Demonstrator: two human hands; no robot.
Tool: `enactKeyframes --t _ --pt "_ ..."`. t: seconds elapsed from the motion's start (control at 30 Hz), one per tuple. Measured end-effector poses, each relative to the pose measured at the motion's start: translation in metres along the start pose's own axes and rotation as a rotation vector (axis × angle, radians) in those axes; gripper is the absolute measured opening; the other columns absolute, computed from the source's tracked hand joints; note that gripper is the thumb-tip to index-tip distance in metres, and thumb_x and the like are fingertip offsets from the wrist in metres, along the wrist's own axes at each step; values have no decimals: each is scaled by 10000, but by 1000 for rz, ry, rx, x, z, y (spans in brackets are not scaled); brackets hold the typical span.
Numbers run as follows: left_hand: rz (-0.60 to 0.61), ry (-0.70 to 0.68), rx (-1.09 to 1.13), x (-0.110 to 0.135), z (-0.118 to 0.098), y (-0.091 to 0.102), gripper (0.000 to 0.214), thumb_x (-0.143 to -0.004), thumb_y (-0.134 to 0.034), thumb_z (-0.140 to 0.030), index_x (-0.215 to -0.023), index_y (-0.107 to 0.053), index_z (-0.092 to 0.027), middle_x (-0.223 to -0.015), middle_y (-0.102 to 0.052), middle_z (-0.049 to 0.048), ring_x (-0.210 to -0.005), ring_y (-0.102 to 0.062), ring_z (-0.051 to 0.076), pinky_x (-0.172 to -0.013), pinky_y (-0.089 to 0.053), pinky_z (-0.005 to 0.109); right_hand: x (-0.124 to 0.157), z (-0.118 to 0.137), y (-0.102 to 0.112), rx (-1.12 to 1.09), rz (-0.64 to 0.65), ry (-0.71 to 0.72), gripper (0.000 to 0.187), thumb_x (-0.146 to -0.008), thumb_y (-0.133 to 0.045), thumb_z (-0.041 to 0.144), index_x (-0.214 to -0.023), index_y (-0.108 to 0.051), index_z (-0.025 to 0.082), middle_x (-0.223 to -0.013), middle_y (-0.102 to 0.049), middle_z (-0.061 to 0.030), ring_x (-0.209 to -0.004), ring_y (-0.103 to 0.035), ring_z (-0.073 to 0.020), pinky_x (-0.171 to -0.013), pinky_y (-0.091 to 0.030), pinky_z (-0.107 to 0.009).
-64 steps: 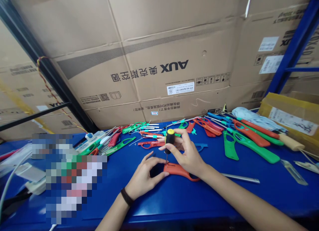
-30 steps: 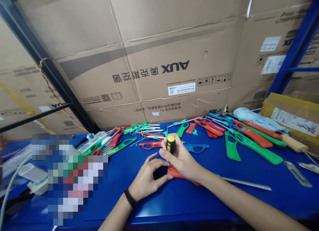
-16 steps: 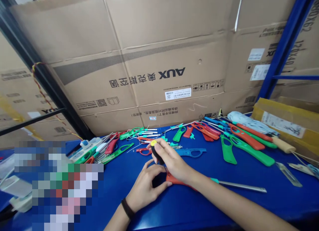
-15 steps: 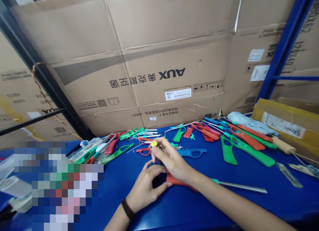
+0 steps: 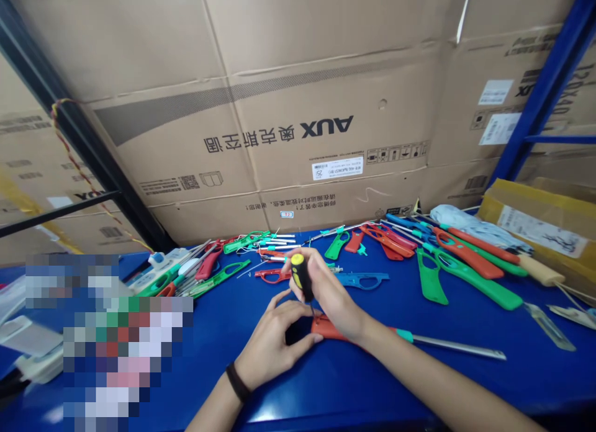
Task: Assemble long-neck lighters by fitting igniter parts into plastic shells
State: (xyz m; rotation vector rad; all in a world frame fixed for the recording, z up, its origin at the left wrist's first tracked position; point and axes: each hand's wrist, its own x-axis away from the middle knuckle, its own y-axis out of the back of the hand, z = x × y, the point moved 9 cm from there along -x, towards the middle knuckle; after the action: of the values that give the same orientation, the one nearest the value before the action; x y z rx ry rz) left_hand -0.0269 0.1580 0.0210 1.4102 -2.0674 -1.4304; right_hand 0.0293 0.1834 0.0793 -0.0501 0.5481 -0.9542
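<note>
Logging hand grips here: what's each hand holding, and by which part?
The right hand grips a screwdriver by its black-and-yellow handle; the left hand holds the end of an orange plastic lighter body.

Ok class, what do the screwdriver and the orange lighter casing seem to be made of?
The screwdriver handle looks like glossy moulded plastic, black with a yellow cap; its thin shaft is probably steel. The orange lighter casing looks like moulded plastic: even colour, soft sheen.

Assembly workshop in a stockroom: AUX cardboard cartons (image 5: 261, 109), blue steel racking (image 5: 549, 90), blue workbench (image 5: 372, 388) strewn with plastic parts (image 5: 470, 289).
</note>
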Motion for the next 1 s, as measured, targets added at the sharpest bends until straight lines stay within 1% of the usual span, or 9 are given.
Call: enactKeyframes --t 0.07,0.23,0.33,0.43,0.63,0.73,0.8,0.9,1.0 --pt "4 5 1 0 -1 0 230 -835 -602 -377 -1030 -628 -258 -1054 -699 9 -1033 -613 218 -1109 -210 472 0 -1 -1 -12 19 -43 383 -881 -415 581 -935 -486 209 -875 -529 -25 -681 -498 -118 -671 -443 -280" --pt "11 5 -29 -1 -3 1 272 -830 -608 -373 -1081 -626 -269 -1108 -682 18 -1103 -574 241 -1113 -176 490 0 4 -2 -120 14 25 312 -793 -662 393 -913 -412 251 -973 -505 13 -671 -545 -93 -610 -451 -253" --pt "9 2 -19 -1 -2 0 256 -831 -607 -381 -1058 -628 -263 -1073 -696 10 -1067 -596 231 -1113 -183 481 -1 3 -1 -78 13 32 246 -884 -531 429 -1033 -460 246 -920 -524 -1 -661 -501 -94 -608 -425 -249" --pt "3 10 -4 -1 0 0 240 -836 -603 -374 -1049 -619 -265 -1058 -701 -1 -1034 -615 211 -1109 -198 468 0 4 0 6 28 27 331 -952 -349 468 -1007 -540 204 -891 -539 -25 -679 -475 -108 -651 -413 -266" --pt "-5 -9 -6 1 0 0 252 -838 -597 -359 -1070 -617 -264 -1093 -691 9 -1082 -594 223 -1095 -232 465 8 13 7 92 -73 157 255 -843 -617 375 -964 -425 259 -929 -482 14 -715 -484 -100 -672 -422 -261" --pt "-12 -1 -10 1 2 0 232 -835 -598 -350 -1051 -618 -268 -1072 -697 -3 -1057 -606 217 -1096 -226 471 11 13 3 150 -56 150 191 -934 -439 431 -1020 -456 261 -888 -464 6 -662 -450 -102 -645 -413 -271" --pt "-14 7 -18 1 2 0 238 -827 -609 -355 -1050 -618 -273 -1067 -698 -10 -1040 -615 215 -1100 -218 477 11 16 -1 209 -17 149 296 -965 -324 448 -994 -527 234 -910 -477 -24 -736 -477 -127 -707 -420 -300" --pt "-28 -1 -36 2 1 1 253 -818 -623 -359 -1057 -620 -275 -1088 -692 -7 -1084 -593 228 -1092 -245 474 11 20 -2 171 -5 174 220 -899 -494 434 -916 -539 219 -1033 -488 -46 -851 -514 -147 -783 -423 -316" --pt "-30 -5 -34 2 1 1 234 -827 -613 -355 -1048 -622 -278 -1105 -685 -6 -1122 -569 228 -1072 -289 456 10 10 2 23 -22 102 251 -814 -643 374 -943 -470 246 -989 -502 -5 -702 -501 -100 -686 -428 -277"
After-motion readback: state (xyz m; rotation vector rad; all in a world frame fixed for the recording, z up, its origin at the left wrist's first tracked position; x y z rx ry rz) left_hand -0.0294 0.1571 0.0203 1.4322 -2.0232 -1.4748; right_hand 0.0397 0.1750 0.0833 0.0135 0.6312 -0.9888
